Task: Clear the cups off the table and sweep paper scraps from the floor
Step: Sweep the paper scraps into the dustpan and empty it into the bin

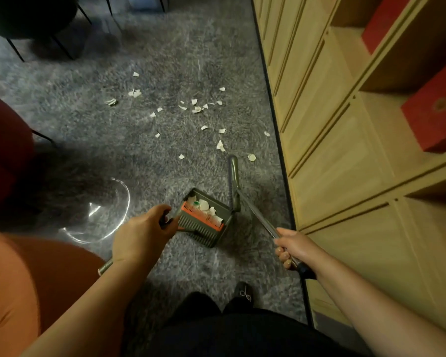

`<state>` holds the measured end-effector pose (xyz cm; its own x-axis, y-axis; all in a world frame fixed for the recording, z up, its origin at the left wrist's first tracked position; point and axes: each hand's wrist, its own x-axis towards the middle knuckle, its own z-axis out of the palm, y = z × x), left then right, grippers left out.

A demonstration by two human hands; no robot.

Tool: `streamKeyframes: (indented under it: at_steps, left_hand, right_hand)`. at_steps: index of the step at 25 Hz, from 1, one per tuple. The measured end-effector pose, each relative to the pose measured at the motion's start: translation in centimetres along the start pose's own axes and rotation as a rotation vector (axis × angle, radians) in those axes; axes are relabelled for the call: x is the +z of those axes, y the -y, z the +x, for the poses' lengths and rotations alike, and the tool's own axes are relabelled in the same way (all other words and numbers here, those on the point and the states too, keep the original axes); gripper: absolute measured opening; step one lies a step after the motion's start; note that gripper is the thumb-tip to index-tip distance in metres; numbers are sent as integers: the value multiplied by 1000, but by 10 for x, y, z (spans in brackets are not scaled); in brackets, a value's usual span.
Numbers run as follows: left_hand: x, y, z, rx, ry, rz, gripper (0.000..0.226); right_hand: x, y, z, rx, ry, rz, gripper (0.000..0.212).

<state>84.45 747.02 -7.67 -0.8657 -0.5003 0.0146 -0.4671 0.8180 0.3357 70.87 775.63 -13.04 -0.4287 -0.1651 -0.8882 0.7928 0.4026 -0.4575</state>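
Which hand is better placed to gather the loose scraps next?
Right, most likely. The right hand grips the broom handle, whose head points toward the paper scraps scattered ahead on the carpet. The left hand holds the dustpan, which already has scraps inside.

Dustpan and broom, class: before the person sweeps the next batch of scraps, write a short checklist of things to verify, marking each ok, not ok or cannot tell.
1. Left hand grips the dustpan's handle: ok.
2. Right hand grips the broom handle: ok.
3. Dustpan has room for more: cannot tell; it already holds several scraps.
4. Dustpan mouth faces the paper scraps on the carpet: cannot tell.
5. Floor swept clean: not ok; many scraps lie scattered ahead, some near the wooden cabinet.
6. Dustpan rests flat on the carpet: cannot tell.
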Motion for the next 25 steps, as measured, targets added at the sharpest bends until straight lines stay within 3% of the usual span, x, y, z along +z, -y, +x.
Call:
streamKeyframes:
  at_steps: [8, 14, 20, 25]
  left_hand:
    - [4, 6, 113, -36, 40, -38, 36]
    - [7, 12, 204, 44, 81, -32, 37]
    - [9, -7, 279, 120, 34, -44, 30]
    - [23, -32, 347, 97, 2, -18, 29]
  right_hand:
    - [17, 93, 52, -6, -34, 44, 56]
    - [26, 155, 83, 10, -88, 103, 58]
    - [7, 217, 125, 14, -171, 144, 58]
    - [-28, 282, 183, 55, -184, 112, 46]
